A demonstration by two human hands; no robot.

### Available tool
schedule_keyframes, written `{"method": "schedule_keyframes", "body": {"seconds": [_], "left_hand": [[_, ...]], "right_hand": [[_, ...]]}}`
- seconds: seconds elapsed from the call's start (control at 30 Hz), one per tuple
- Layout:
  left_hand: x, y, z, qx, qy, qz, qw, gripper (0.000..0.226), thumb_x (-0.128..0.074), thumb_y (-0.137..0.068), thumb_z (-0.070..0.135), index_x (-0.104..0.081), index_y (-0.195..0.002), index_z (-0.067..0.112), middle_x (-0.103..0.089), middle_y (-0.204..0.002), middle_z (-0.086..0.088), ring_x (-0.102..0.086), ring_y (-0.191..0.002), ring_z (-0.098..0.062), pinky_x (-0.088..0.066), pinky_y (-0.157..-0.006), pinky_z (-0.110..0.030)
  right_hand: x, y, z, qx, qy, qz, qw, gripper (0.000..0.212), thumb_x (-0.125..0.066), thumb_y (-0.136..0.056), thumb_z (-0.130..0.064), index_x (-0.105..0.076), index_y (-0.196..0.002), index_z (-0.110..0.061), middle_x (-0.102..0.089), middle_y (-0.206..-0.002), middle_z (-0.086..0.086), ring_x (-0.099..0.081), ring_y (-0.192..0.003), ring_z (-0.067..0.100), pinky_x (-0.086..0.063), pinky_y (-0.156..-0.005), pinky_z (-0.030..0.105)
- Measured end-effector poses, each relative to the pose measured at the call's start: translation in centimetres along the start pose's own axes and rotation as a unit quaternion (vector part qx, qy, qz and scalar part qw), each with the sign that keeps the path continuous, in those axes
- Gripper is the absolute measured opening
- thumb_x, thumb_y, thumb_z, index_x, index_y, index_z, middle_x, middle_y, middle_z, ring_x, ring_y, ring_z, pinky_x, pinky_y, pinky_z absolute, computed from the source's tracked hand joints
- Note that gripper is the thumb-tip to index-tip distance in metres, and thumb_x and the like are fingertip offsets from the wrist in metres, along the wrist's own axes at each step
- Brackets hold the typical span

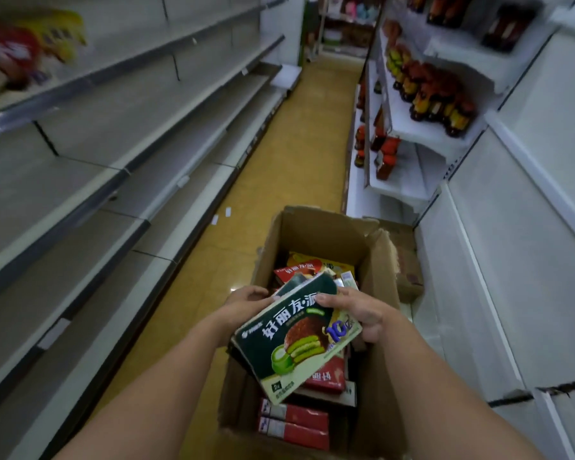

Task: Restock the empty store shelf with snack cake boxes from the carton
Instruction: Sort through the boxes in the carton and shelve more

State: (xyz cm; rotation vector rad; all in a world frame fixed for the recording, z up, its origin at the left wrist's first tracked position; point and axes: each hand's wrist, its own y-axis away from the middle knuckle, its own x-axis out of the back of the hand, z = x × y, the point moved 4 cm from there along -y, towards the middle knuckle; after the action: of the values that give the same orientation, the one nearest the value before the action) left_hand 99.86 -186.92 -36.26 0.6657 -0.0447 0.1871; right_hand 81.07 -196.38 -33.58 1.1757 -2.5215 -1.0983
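Both hands are seen over the open carton (372,260), gripping one green snack cake box (296,336) between them. The left hand (246,302) is curled round the box's far-left edge, fingers over the upper rim; the right hand (359,313) is curled round the right edge, with the fingertips laid on the printed front face and the thumb side hidden behind the box. The green snack cake box is held tilted, its front face turned up toward the camera, above the carton's opening and not resting on the contents. Inside the carton, red snack cake boxes (294,423) are noted lying flat at the near end, with further red and orange boxes (304,265) stacked loosely at the far end. The carton stands on the yellow floor (279,161) of the aisle, just beside the white shelving on the right. Grey shelves (90,180) run along the left side; their boards are bare except for blurred red and yellow packets (24,51) on the top board at far left. On the far right, white shelves (409,131) carry rows of dark bottles (435,94) with red and yellow labels. Two small white tags (221,215) are recorded on the floor near the left shelves.
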Motion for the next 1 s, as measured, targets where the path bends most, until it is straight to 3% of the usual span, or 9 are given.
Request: {"method": "schedule_keyframes", "body": {"seconds": [0.07, 0.17, 0.27, 0.37, 0.47, 0.57, 0.77, 0.9, 1.0], "left_hand": [[2.5, 1.8, -1.0, 0.027, 0.041, 0.006, 0.999, 0.039, -0.064, -0.088, 0.036, -0.055, -0.120, 0.015, -0.066, -0.115, -0.012, -0.066, -0.100, -0.025, -0.053, -0.080, -0.035], [4.6, 4.4, -2.7, 0.040, 0.185, 0.045, 0.981, 0.035, -0.064, -0.088, 0.032, -0.057, -0.117, 0.014, -0.065, -0.119, -0.014, -0.063, -0.107, -0.031, -0.052, -0.091, -0.042], [4.2, 6.9, -3.0, -0.006, 0.318, 0.072, 0.945, 0.028, -0.060, -0.091, 0.023, -0.059, -0.114, 0.007, -0.069, -0.107, -0.018, -0.068, -0.090, -0.028, -0.056, -0.072, -0.037], [5.0, 10.1, -3.1, -0.059, 0.354, 0.152, 0.921, 0.023, -0.060, -0.088, 0.011, -0.059, -0.109, 0.004, -0.072, -0.094, -0.017, -0.069, -0.080, -0.027, -0.056, -0.066, -0.035], [7.2, 14.0, -4.5, -0.088, 0.364, 0.247, 0.893, 0.023, -0.065, -0.084, 0.009, -0.057, -0.105, 0.006, -0.073, -0.091, -0.017, -0.066, -0.088, -0.033, -0.054, -0.077, -0.043], [8.3, 17.8, -6.8, -0.081, 0.381, 0.321, 0.863, 0.037, -0.065, -0.085, 0.025, -0.057, -0.116, 0.005, -0.072, -0.098, -0.020, -0.066, -0.097, -0.039, -0.052, -0.084, -0.049], [9.2, 25.4, -10.9, -0.062, 0.430, 0.396, 0.809, 0.078, -0.032, -0.078, 0.076, -0.066, -0.105, 0.011, -0.072, -0.097, -0.021, -0.069, -0.090, -0.035, -0.054, -0.081, -0.044], [10.0, 32.1, -15.2, -0.055, 0.412, 0.417, 0.808, 0.097, -0.052, -0.056, 0.082, -0.057, -0.123, 0.012, -0.072, -0.105, -0.016, -0.069, -0.099, -0.032, -0.054, -0.087, -0.043], [9.9, 36.8, -18.6, -0.031, 0.420, 0.408, 0.810, 0.103, -0.069, -0.053, 0.074, -0.042, -0.135, 0.018, -0.072, -0.109, -0.011, -0.069, -0.099, -0.029, -0.053, -0.087, -0.042]], "right_hand": [[-0.5, 0.0, -0.2, 0.023, -0.040, 0.013, 0.999, 0.039, -0.072, -0.071, -0.019, -0.063, -0.105, -0.005, -0.072, -0.094, 0.018, -0.072, -0.076, 0.029, -0.060, -0.069, 0.041], [-1.5, -0.5, -0.8, 0.049, -0.094, 0.026, 0.994, 0.047, -0.074, -0.068, -0.023, -0.064, -0.110, -0.006, -0.070, -0.102, 0.022, -0.071, -0.082, 0.033, -0.056, -0.082, 0.051], [-3.6, -1.0, -1.6, 0.066, -0.089, -0.001, 0.994, 0.051, -0.080, -0.064, -0.026, -0.067, -0.109, -0.006, -0.069, -0.105, 0.022, -0.070, -0.083, 0.034, -0.053, -0.086, 0.054], [-6.2, -0.6, -2.1, 0.067, -0.064, -0.063, 0.994, 0.064, -0.098, -0.034, -0.029, -0.076, -0.090, -0.007, -0.071, -0.100, 0.023, -0.071, -0.080, 0.034, -0.056, -0.079, 0.052], [-8.6, -0.6, -3.0, 0.061, -0.042, -0.104, 0.992, 0.047, -0.088, -0.055, -0.025, -0.072, -0.094, -0.005, -0.072, -0.095, 0.020, -0.071, -0.078, 0.033, -0.058, -0.075, 0.047], [-12.9, -1.0, -3.3, 0.059, 0.011, -0.125, 0.990, 0.051, -0.073, -0.069, -0.027, -0.062, -0.114, -0.005, -0.072, -0.097, 0.019, -0.071, -0.078, 0.031, -0.058, -0.076, 0.046], [-24.6, -0.5, -1.4, 0.059, 0.133, -0.190, 0.971, 0.086, -0.085, -0.058, -0.038, -0.048, -0.126, 0.001, -0.068, -0.104, 0.024, -0.069, -0.068, 0.030, -0.059, -0.061, 0.040], [-31.8, 1.1, 1.7, 0.061, 0.182, -0.210, 0.959, 0.061, -0.074, -0.080, -0.031, -0.046, -0.125, 0.000, -0.069, -0.101, 0.022, -0.068, -0.066, 0.028, -0.055, -0.054, 0.035], [-36.7, 3.6, 3.6, 0.084, 0.201, -0.231, 0.948, 0.065, -0.076, -0.075, -0.033, -0.040, -0.125, -0.014, -0.060, -0.117, 0.019, -0.066, -0.093, 0.035, -0.055, -0.080, 0.049]]}}
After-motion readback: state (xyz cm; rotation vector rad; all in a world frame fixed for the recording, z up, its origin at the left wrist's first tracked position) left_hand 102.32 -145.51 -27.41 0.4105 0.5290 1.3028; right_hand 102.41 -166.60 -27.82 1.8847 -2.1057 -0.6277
